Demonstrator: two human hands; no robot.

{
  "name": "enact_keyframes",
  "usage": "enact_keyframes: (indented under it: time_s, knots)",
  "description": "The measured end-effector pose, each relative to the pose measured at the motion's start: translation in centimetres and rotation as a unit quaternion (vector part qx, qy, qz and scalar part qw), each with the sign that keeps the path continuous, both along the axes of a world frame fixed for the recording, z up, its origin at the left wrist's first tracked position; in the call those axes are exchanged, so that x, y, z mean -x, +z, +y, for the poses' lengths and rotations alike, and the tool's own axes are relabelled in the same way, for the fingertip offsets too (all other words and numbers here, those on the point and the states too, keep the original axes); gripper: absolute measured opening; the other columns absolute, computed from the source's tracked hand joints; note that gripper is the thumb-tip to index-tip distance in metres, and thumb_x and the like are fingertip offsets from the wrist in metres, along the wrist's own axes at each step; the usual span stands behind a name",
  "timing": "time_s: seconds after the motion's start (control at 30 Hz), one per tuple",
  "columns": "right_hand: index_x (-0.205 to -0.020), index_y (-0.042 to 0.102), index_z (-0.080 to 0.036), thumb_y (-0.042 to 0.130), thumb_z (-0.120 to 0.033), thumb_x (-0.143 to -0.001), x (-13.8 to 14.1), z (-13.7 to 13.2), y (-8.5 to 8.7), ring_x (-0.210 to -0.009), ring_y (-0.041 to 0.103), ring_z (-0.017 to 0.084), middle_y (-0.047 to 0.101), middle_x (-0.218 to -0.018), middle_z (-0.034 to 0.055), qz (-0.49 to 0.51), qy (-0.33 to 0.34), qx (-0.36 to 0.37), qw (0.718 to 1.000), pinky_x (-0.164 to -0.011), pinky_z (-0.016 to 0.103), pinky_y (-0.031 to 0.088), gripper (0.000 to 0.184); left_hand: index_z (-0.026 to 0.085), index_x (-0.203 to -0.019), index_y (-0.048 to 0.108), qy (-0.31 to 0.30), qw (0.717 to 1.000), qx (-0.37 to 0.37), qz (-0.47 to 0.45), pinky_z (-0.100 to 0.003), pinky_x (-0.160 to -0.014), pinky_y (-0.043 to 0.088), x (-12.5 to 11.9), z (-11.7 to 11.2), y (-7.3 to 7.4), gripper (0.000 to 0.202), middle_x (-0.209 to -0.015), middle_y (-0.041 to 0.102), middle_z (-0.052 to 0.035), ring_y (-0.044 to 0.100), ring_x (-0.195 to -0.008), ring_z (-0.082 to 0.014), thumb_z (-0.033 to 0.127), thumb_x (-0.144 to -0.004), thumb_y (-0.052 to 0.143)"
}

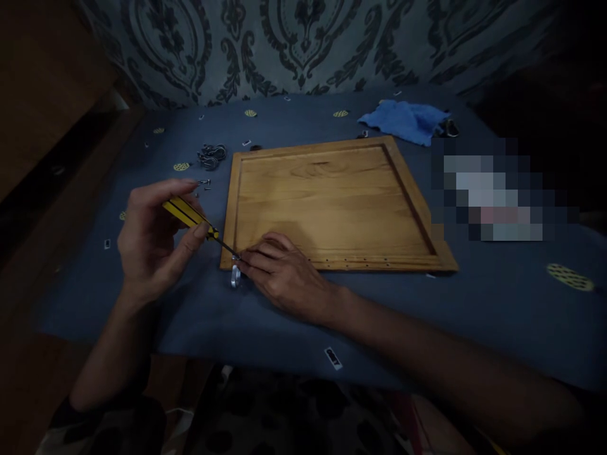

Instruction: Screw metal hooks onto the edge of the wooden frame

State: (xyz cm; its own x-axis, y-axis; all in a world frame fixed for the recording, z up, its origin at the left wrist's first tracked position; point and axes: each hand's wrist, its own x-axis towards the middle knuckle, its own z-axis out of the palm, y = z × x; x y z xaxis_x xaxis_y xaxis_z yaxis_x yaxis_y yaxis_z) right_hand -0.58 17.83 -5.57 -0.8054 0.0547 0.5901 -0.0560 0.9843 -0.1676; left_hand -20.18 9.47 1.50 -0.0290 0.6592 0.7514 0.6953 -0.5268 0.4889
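Observation:
A wooden board (332, 196) with a raised rim lies on a blue cloth-covered table (474, 303). My left hand (152, 243) is closed round a yellow-and-black screwdriver (190, 216), whose tip points at the board's near left corner. My right hand (279, 272) rests on that corner, fingers pinched together at the screwdriver tip. A small silvery metal hook (234, 276) sits just below the corner beside my right fingers. A row of small holes (351, 260) runs along the board's near rim.
A pile of metal hooks (212, 155) and a few loose screws (205, 183) lie left of the board. A crumpled blue cloth (405, 120) sits behind it. A blurred patch (493, 196) lies to the right. Patterned fabric backs the table.

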Motion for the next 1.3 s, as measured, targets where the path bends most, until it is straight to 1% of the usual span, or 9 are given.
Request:
enact_keyframes:
  time_s: [0.2, 0.37, 0.6, 0.7, 0.8, 0.97, 1.1, 1.2, 1.3]
  knots:
    - [-0.110, 0.069, -0.010, 0.049, -0.016, -0.103, 0.00, -0.02, 0.00, -0.097, 0.061, 0.019, 0.075, -0.104, 0.0074, 0.013, 0.002, -0.002, 1.000, -0.100, 0.039, 0.041, 0.022, 0.023, -0.130, 0.057, 0.006, 1.000, -0.007, 0.027, -0.018, -0.056, 0.056, -0.06, 0.03, 0.09, 0.055, -0.101, 0.056, -0.0025, 0.063, -0.078, -0.0091, 0.017, -0.079, 0.078]
    - [-0.113, 0.070, -0.011, 0.047, -0.017, -0.103, 0.01, 0.00, 0.00, -0.100, 0.060, 0.020, 0.075, -0.107, 0.0084, -0.010, 0.005, 0.014, 1.000, -0.099, 0.042, 0.042, 0.025, 0.023, -0.129, 0.058, 0.010, 1.000, -0.003, 0.013, -0.017, -0.059, 0.057, -0.06, -0.07, 0.05, 0.055, -0.102, 0.058, -0.0031, 0.064, -0.080, -0.0090, 0.013, -0.078, 0.078]
    - [-0.116, 0.069, -0.012, 0.051, -0.016, -0.102, 0.06, 0.16, -0.21, -0.101, 0.060, 0.020, 0.074, -0.108, 0.0086, -0.015, 0.011, 0.007, 1.000, -0.099, 0.042, 0.040, 0.024, 0.021, -0.126, 0.061, 0.001, 0.999, -0.045, 0.028, -0.022, -0.062, 0.061, 0.54, 0.23, -0.26, 0.070, -0.108, 0.061, -0.0033, 0.066, -0.080, -0.0107, 0.025, -0.064, 0.091]
    - [-0.117, 0.068, -0.011, 0.052, -0.016, -0.101, 0.00, 0.14, -0.16, -0.101, 0.060, 0.020, 0.074, -0.109, 0.0091, -0.020, 0.012, 0.004, 1.000, -0.099, 0.041, 0.040, 0.023, 0.023, -0.127, 0.061, -0.006, 0.999, -0.042, 0.010, -0.024, -0.067, 0.062, 0.41, 0.34, -0.19, 0.067, -0.099, 0.062, -0.0017, 0.066, -0.079, -0.0108, 0.026, -0.067, 0.090]
    - [-0.116, 0.068, -0.013, 0.048, -0.017, -0.103, -0.05, 0.08, -0.05, -0.100, 0.060, 0.020, 0.075, -0.109, 0.0081, -0.018, 0.008, 0.000, 1.000, -0.099, 0.041, 0.040, 0.024, 0.025, -0.129, 0.059, -0.032, 0.999, -0.017, -0.014, -0.024, -0.065, 0.062, 0.08, 0.37, -0.03, 0.062, -0.093, 0.061, -0.0010, 0.067, -0.078, -0.0116, 0.023, -0.073, 0.085]
    - [-0.114, 0.068, -0.012, 0.049, -0.017, -0.103, -0.03, 0.02, 0.06, -0.100, 0.061, 0.020, 0.075, -0.105, 0.0079, -0.015, 0.002, -0.003, 1.000, -0.100, 0.040, 0.042, 0.023, 0.022, -0.129, 0.056, -0.036, 0.999, -0.012, -0.039, -0.027, -0.068, 0.065, -0.03, 0.34, -0.12, 0.058, -0.100, 0.061, -0.0023, 0.068, -0.084, -0.0126, 0.013, -0.077, 0.080]
    - [-0.113, 0.068, -0.012, 0.050, -0.016, -0.102, -0.03, 0.05, 0.07, -0.101, 0.061, 0.020, 0.075, -0.106, 0.0085, -0.020, 0.006, -0.001, 1.000, -0.100, 0.041, 0.042, 0.022, 0.022, -0.126, 0.058, -0.022, 0.997, -0.038, -0.067, -0.026, -0.066, 0.065, 0.07, 0.31, -0.18, 0.056, -0.100, 0.057, -0.0014, 0.068, -0.084, -0.0123, 0.013, -0.076, 0.081]
    - [-0.114, 0.068, -0.010, 0.049, -0.016, -0.103, -0.07, 0.08, 0.11, -0.102, 0.061, 0.020, 0.075, -0.108, 0.0083, -0.020, 0.005, -0.003, 1.000, -0.101, 0.041, 0.042, 0.023, 0.021, -0.124, 0.058, -0.017, 0.997, -0.032, -0.070, -0.026, -0.066, 0.065, 0.01, 0.25, -0.08, 0.053, -0.100, 0.058, -0.0015, 0.068, -0.084, -0.0119, 0.013, -0.076, 0.081]
    - [-0.114, 0.068, -0.013, 0.047, -0.017, -0.104, -0.09, 0.07, 0.14, -0.101, 0.062, 0.020, 0.075, -0.107, 0.0068, -0.027, 0.002, -0.004, 1.000, -0.101, 0.041, 0.041, 0.024, 0.020, -0.125, 0.057, -0.030, 0.997, -0.022, -0.062, -0.026, -0.068, 0.065, -0.08, 0.24, 0.02, 0.052, -0.096, 0.061, -0.0016, 0.068, -0.083, -0.0119, 0.012, -0.078, 0.079]
